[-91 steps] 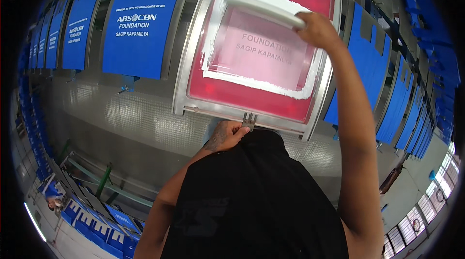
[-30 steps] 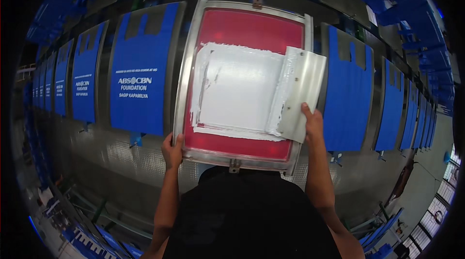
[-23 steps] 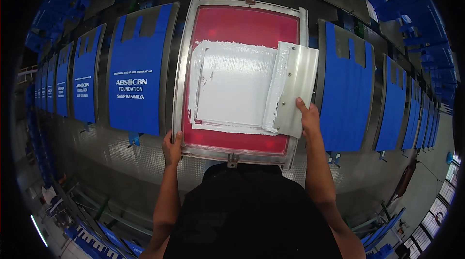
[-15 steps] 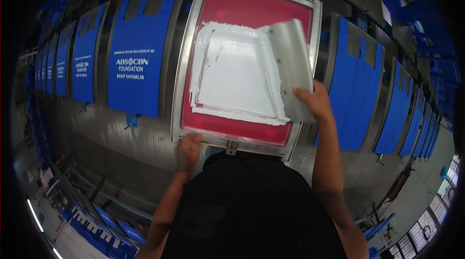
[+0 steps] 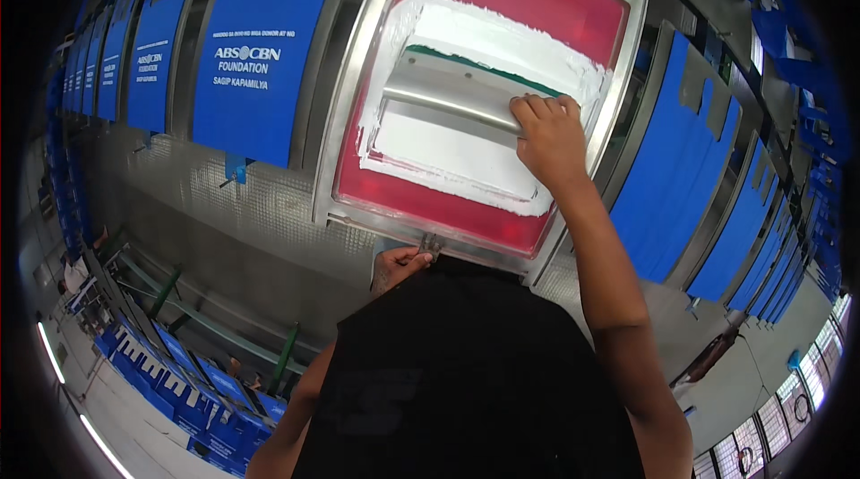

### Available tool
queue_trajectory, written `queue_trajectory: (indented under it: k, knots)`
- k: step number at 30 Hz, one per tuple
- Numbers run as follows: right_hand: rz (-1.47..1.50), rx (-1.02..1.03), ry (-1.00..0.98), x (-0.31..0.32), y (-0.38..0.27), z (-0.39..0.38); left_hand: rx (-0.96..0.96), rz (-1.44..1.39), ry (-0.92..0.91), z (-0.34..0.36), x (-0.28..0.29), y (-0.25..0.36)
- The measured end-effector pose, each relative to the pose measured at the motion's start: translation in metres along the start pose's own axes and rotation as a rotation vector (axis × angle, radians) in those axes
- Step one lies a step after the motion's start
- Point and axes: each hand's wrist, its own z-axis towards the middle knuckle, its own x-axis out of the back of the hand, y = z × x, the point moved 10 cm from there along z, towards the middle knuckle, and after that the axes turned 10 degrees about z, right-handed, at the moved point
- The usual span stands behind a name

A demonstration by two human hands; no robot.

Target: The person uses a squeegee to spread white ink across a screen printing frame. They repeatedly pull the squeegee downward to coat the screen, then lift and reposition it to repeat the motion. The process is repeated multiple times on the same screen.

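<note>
A metal-framed printing screen (image 5: 348, 67) with pink-red mesh lies in front of me, a broad patch of white ink (image 5: 448, 143) spread over its middle. Across the ink rests a wide metal squeegee (image 5: 448, 95) with a green blade along its far edge. My right hand (image 5: 551, 138) is closed over the squeegee's right end, fingers wrapped on its back. At the frame's near edge my left hand (image 5: 400, 266) pinches a small metal clamp piece (image 5: 430, 246); part of that hand is hidden by my black shirt.
Blue bag panels with white print (image 5: 255, 76) lie on metal boards to the left. To the right more boards carry plain blue panels (image 5: 681, 165). Along the near side runs a textured metal strip (image 5: 269, 197). Racks of blue pieces (image 5: 179, 371) stand at lower left.
The squeegee has turned from upright at the right side to lying crosswise on the ink, my right hand moving with it. My left hand has shifted right to the clamp piece.
</note>
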Motion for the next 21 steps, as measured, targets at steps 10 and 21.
queue_trajectory:
  k: [10,21]
  knots:
    - [0.314,-0.214,-0.421,-0.01,-0.082,-0.069,-0.479,0.691,0.134,-0.02,0.029,0.095]
    - [0.154,-0.497,-0.078,-0.003,-0.04,-0.128,-0.651,1.379,0.0,0.069,0.069,0.197]
